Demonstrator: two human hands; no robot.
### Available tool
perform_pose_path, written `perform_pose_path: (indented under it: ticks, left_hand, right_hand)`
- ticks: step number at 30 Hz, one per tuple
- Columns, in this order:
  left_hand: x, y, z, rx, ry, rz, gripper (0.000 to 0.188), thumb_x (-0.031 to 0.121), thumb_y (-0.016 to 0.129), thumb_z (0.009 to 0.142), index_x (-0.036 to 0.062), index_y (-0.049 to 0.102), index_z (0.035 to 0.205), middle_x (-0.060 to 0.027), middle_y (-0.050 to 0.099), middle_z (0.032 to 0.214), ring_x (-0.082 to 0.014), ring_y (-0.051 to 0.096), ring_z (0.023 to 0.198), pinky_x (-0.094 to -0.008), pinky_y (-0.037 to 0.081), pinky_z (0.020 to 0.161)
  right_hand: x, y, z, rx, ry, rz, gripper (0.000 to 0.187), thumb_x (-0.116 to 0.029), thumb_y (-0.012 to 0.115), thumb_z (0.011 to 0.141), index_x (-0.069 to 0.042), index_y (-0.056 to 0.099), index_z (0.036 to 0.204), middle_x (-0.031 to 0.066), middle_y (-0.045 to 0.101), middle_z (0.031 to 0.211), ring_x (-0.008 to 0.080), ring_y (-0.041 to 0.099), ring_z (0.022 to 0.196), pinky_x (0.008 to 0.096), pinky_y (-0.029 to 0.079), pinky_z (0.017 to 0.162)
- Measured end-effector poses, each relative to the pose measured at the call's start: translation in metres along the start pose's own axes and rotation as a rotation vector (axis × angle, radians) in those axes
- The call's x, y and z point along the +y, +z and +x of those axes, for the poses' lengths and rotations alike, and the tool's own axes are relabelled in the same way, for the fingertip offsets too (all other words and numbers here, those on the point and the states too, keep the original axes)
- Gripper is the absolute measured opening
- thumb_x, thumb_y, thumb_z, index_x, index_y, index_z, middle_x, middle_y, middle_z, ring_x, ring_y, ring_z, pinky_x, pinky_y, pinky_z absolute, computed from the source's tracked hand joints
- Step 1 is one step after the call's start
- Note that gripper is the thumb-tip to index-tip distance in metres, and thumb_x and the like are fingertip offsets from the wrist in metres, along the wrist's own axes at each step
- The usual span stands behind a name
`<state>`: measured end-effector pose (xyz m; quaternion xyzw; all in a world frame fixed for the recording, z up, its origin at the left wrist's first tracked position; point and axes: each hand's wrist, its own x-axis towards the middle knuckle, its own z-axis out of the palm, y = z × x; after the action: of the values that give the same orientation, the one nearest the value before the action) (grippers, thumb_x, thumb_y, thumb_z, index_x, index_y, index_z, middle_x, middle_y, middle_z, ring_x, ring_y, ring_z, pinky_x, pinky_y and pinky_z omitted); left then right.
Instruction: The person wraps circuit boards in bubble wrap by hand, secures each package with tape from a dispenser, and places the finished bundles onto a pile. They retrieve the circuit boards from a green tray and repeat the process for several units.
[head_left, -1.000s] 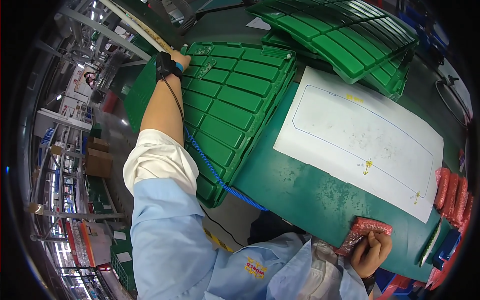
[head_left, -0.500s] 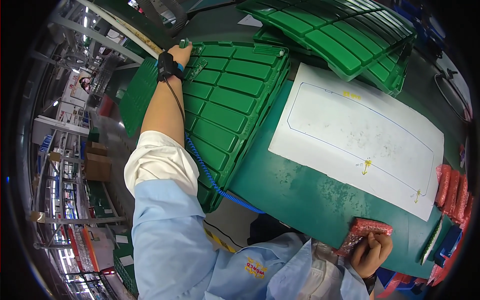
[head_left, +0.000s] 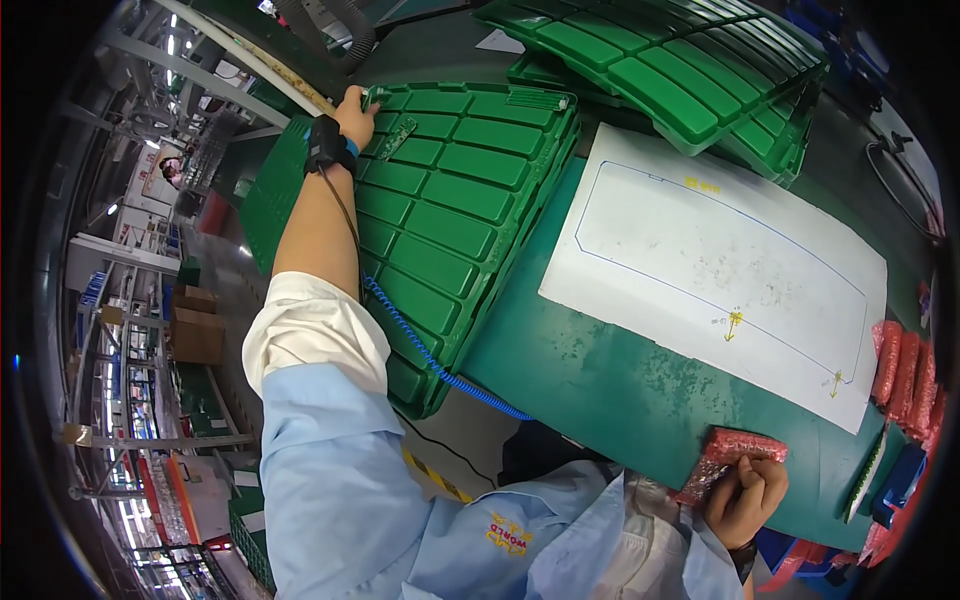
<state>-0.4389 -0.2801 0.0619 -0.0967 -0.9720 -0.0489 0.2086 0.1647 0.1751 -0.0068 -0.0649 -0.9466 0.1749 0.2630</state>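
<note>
My left hand (head_left: 354, 118) reaches to the far left corner of a green compartment tray (head_left: 465, 205). Its fingers are closed at a small greenish-white circuit board (head_left: 372, 98), mostly hidden by the hand and tray rim. Another green circuit board (head_left: 397, 138) lies in the tray, just right of the wrist. My right hand (head_left: 748, 500) pinches a red bubble-wrap bag (head_left: 722, 462) against the near edge of the green table mat. A black band with a cord and coiled blue cable (head_left: 420, 350) runs from the left wrist across the tray.
A white sheet (head_left: 710, 270) with a blue outline lies on the mat (head_left: 620, 370). More green trays (head_left: 680, 80) are stacked at the back right. Red bubble-wrapped rolls (head_left: 905, 375) and a blue bin (head_left: 900, 485) stand at the right. Another green panel (head_left: 275, 195) is at the left.
My left hand has drawn slightly left at the tray's corner, and the board beside its fingers no longer shows in its earlier place. My right hand still holds the bubble-wrap bag, almost unmoved.
</note>
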Motion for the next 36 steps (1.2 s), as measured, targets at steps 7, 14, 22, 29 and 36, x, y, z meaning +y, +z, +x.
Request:
perform_pose_path:
  ticks: [7,14,22,29,36]
  left_hand:
    - [0.029,-0.026,-0.019,-0.072,0.016,-0.370,0.035,0.026,0.069,0.089,0.0010,0.062,0.113,-0.0225,0.068,0.102,-0.0400,0.064,0.095,-0.0458,0.049,0.081]
    - [0.060,-0.051,-0.052,-0.474,0.058,-0.219,0.041,0.033,0.071,0.087,-0.0004,0.064,0.110,-0.0221,0.068,0.103,-0.0372,0.065,0.096,-0.0433,0.049,0.081]
    - [0.100,-0.055,-0.061,-0.256,0.221,-0.357,0.041,0.035,0.069,0.088,-0.0009,0.065,0.107,-0.0223,0.068,0.099,-0.0382,0.064,0.093,-0.0440,0.049,0.080]
    - [0.204,-0.039,-0.055,-0.126,0.618,-0.321,0.043,0.030,0.067,0.091,0.0010,0.058,0.121,-0.0206,0.062,0.120,-0.0371,0.062,0.104,-0.0413,0.049,0.089]
    - [0.235,-0.034,-0.062,-0.265,0.541,-0.133,0.038,0.025,0.067,0.091,0.0018,0.055,0.118,-0.0225,0.059,0.122,-0.0408,0.058,0.109,-0.0452,0.048,0.089]
  right_hand:
    - [-0.003,-0.002,0.009,-0.003,-0.030,0.023,0.022,0.013,0.057,0.076,0.003,0.059,0.096,0.0166,0.055,0.091,0.0329,0.053,0.084,0.0404,0.042,0.077]
    - [-0.008,-0.004,0.014,0.015,-0.018,0.039,0.021,0.012,0.057,0.075,0.003,0.059,0.094,0.0163,0.056,0.092,0.0331,0.054,0.085,0.0403,0.043,0.078]
    - [-0.011,-0.004,0.014,0.032,-0.020,0.053,0.022,0.011,0.059,0.075,0.002,0.060,0.095,0.0160,0.056,0.092,0.0332,0.054,0.086,0.0401,0.043,0.078]
    - [-0.014,-0.004,0.016,0.064,-0.041,0.055,0.022,0.009,0.060,0.075,0.001,0.060,0.095,0.0156,0.056,0.092,0.0332,0.054,0.085,0.0404,0.043,0.076]
    - [-0.013,-0.004,0.019,0.068,-0.043,0.088,0.022,0.008,0.061,0.075,0.001,0.060,0.095,0.0153,0.056,0.091,0.0337,0.054,0.084,0.0413,0.043,0.076]
